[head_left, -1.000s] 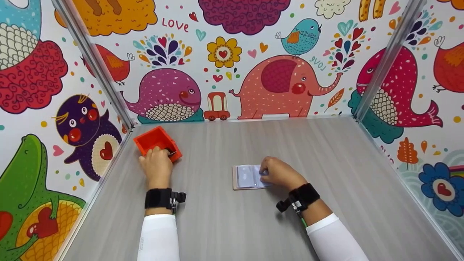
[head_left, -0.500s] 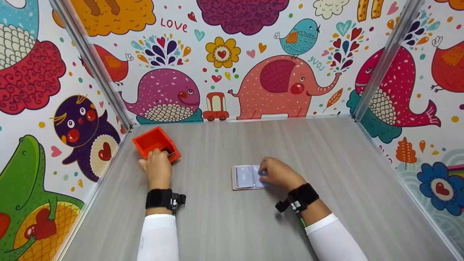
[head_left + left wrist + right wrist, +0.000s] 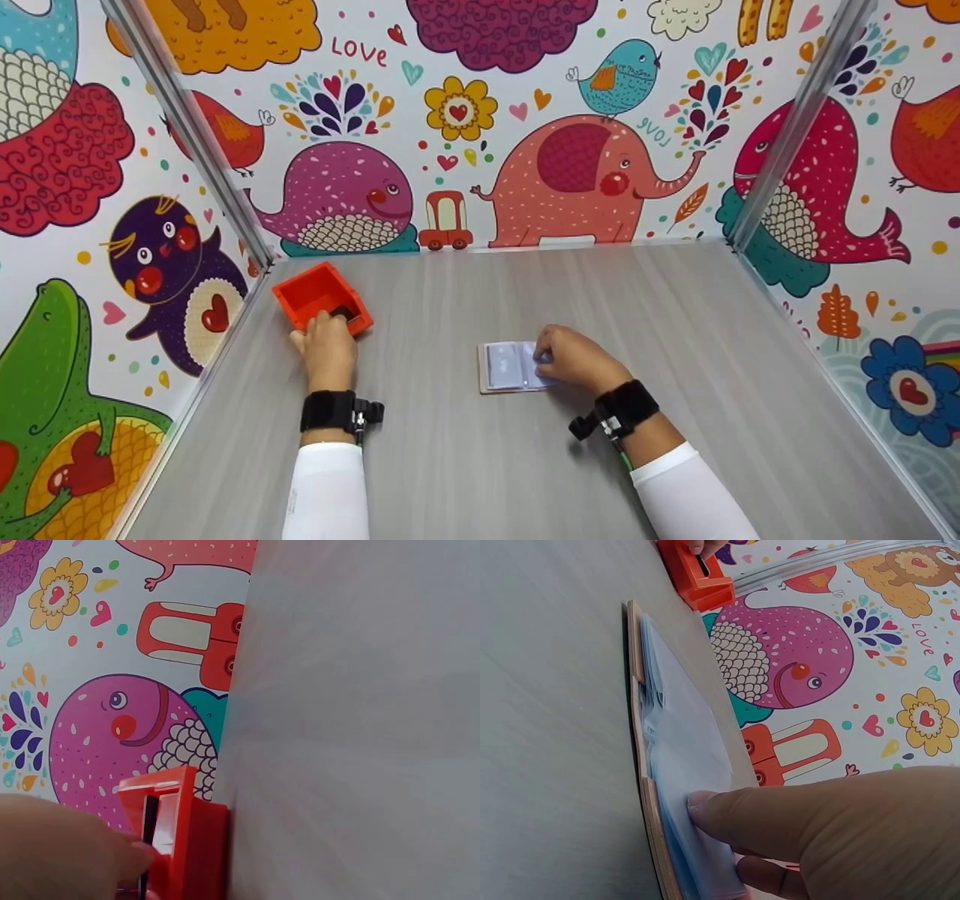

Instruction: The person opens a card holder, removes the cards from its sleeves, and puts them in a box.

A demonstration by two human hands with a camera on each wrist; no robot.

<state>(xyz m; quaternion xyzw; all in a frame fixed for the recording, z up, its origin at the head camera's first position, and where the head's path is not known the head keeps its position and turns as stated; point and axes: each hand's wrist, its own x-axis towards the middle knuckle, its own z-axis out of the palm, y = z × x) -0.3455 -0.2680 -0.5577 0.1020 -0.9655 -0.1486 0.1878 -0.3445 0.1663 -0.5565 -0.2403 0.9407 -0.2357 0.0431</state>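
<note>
An orange-red open box (image 3: 296, 289) stands at the back left of the table. My left hand (image 3: 330, 349) reaches over its near rim. Its fingertips pinch a thin, dark, flat piece (image 3: 149, 821) inside the box; the hand hides most of it. Near the table's middle lies a small card holder (image 3: 506, 366), spread open, with clear plastic sleeves and a tan cover. My right hand (image 3: 585, 360) grips the right side of the holder. In the right wrist view the thumb (image 3: 712, 810) presses on the top sleeve, and curled fingers sit at the page's far edge.
A grey wood-grain table (image 3: 465, 465) spreads under both arms. Printed walls (image 3: 465, 172) with cartoon animals enclose it at the back and sides, joined by metal corner posts (image 3: 787, 135). The box stands close to the left back corner.
My left hand has shifted very slightly at the box, and the dark piece shows at a slightly different angle. My right hand stays on the card holder.
</note>
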